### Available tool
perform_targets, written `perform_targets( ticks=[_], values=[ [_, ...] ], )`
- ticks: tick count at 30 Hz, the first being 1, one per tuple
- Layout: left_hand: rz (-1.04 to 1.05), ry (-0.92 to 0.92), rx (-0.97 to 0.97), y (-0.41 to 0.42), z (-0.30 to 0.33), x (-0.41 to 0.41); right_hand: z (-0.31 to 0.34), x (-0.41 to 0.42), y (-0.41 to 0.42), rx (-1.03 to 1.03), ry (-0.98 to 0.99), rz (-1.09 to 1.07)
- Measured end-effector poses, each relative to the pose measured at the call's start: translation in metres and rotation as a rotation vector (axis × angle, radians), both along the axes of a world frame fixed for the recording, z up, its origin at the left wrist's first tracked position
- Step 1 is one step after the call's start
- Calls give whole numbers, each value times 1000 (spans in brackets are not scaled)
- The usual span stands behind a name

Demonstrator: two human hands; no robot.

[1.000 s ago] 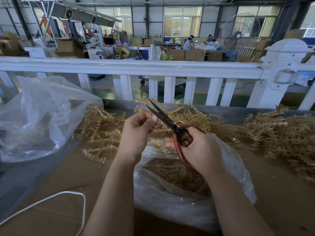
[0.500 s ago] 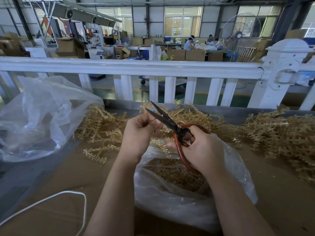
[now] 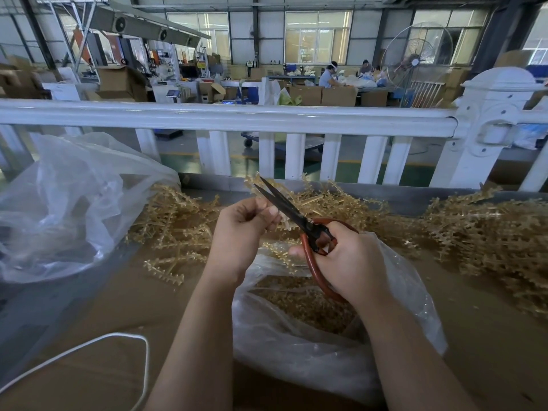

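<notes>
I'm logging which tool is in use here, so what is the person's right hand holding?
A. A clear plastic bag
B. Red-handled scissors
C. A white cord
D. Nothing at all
B: the right hand has its fingers curled through the red handle loops of the scissors, whose dark blades point up and away toward the railing.
</notes>
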State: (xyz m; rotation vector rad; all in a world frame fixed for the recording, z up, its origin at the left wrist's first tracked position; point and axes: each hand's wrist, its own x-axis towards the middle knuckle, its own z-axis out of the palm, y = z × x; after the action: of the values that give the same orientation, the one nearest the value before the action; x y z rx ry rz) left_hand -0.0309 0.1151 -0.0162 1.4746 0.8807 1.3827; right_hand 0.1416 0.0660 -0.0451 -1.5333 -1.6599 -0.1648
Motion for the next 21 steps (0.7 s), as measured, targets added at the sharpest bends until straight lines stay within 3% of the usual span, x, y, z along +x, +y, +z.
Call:
perform_targets(
  ticks=[8,12,21],
  values=[
    [2,-60,-244,-3,-1,6,-2,-2,3,-136,159,74],
    [-75,60,-237,-8,-2,14,-3,-3,5,-121,293,97],
    [-159,72,-236,-10,-2,20,-2,-1,15,-183,548,204]
  ],
)
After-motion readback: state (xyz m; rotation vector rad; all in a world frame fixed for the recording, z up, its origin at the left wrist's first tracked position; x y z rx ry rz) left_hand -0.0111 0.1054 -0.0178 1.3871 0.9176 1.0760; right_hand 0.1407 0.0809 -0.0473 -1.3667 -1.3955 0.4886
